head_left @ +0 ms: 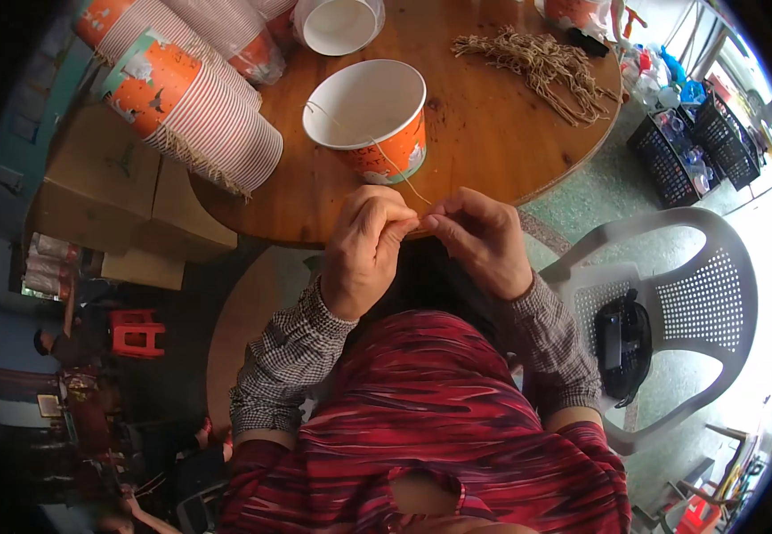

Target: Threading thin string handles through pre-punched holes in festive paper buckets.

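Note:
My left hand (371, 249) and my right hand (484, 240) meet fingertip to fingertip just off the table's near edge. Both are closed in a pinch on a thin tan string (395, 165). From my fingers the string runs up over the front wall and rim of an orange paper bucket (392, 149), and its far end lies at the bucket's left rim. The bucket stands upright with its white inside facing up. Whether the string is fixed to the bucket, I cannot tell.
Tall stacks of nested orange paper buckets (199, 111) lie at the table's left. Another white-lined bucket (339, 25) sits behind. A heap of tan strings (541, 67) rests at the far right of the wooden table (484, 142). A grey plastic chair (684, 303) holds a black bag (622, 347).

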A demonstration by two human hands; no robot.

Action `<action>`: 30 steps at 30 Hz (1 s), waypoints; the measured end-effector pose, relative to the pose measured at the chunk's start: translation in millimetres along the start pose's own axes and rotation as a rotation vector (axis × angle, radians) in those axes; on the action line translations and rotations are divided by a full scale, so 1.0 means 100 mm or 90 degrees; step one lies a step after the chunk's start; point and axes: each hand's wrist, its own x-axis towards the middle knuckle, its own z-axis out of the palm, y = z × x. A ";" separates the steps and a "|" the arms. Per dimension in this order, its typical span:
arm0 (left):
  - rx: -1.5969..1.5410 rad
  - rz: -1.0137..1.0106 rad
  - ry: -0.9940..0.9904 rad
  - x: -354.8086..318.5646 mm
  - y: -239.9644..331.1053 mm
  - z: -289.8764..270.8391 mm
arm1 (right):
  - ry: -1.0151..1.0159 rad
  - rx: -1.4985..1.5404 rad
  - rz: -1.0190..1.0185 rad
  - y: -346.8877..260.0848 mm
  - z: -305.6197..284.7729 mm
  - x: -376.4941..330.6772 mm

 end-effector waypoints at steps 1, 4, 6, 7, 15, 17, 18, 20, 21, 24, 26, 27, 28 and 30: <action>0.008 0.002 -0.006 0.01 -0.04 0.02 | 0.003 0.002 -0.002 0.02 -0.05 0.07; 0.033 -0.001 -0.009 0.09 -0.17 0.08 | 0.014 -0.060 -0.096 0.02 -0.33 0.46; 0.112 0.028 0.005 0.17 -0.29 0.09 | 0.147 -0.149 -0.246 -0.01 -0.65 0.94; 0.108 0.033 0.000 0.25 -0.31 0.13 | 0.226 -0.212 -0.337 -0.01 -0.85 1.17; 0.344 -0.004 -0.042 0.60 -0.60 0.35 | 0.402 -0.118 -0.317 0.64 -0.76 1.33; 0.326 0.016 -0.067 0.57 -0.69 0.28 | 0.332 0.028 -0.211 0.71 -0.47 1.09; 0.326 0.008 -0.069 0.54 -0.61 0.20 | 0.286 0.119 -0.170 0.72 -0.35 0.98; 0.223 -0.017 -0.060 0.42 -0.62 0.00 | 0.243 0.201 -0.149 0.78 -0.14 0.84; 0.180 -0.080 -0.071 0.35 -0.58 -0.08 | 0.235 0.242 -0.117 0.71 -0.05 0.74; 0.049 -0.187 -0.059 0.14 -0.43 -0.32 | 0.176 0.244 -0.167 0.67 0.13 0.55; 0.051 -0.212 -0.043 0.01 -0.33 -0.39 | 0.165 0.202 -0.183 0.57 0.23 0.46; 0.048 -0.230 -0.028 -0.04 -0.29 -0.42 | 0.160 0.155 -0.206 0.52 0.28 0.43; 0.044 -0.234 -0.020 -0.09 -0.28 -0.43 | 0.157 0.111 -0.185 0.48 0.31 0.38; 0.046 -0.237 -0.010 -0.17 -0.26 -0.45 | 0.154 0.028 -0.235 0.39 0.35 0.32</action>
